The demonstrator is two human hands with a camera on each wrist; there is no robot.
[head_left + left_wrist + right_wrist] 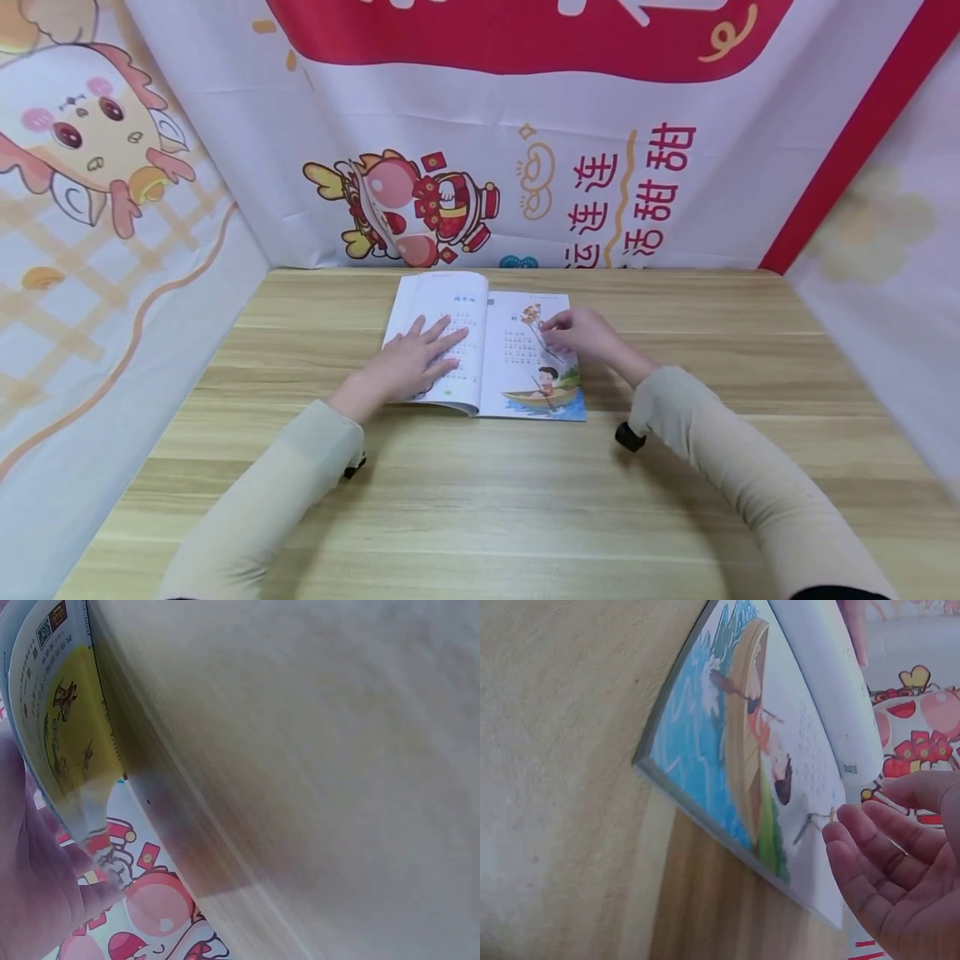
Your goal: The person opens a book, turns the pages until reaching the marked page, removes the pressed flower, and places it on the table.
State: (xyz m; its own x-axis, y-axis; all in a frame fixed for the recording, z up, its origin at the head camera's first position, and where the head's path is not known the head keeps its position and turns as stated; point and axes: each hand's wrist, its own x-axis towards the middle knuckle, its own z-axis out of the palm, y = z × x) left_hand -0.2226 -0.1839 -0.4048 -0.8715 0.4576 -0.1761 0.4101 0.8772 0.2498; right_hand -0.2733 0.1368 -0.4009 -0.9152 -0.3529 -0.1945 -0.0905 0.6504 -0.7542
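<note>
So the book (487, 350) already lies open near the far middle of the table (480, 500), and I have my left hand (408, 367) flat on the left page, fingers straight, pinning it. My right hand (588, 333) hovers at the right page's outer edge, fingers loosely curved and grasping nothing; I judge that page not yet lifted.

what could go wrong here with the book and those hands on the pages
The left hand lies flat on the bulging left pages of the open picture book; if it lifts, that stack may spring back and lose the place. The right hand touches the right page only with its fingertips, so a quick pull could crease or tear the thin sheet. The book may also slide on the smooth wooden table.
</note>
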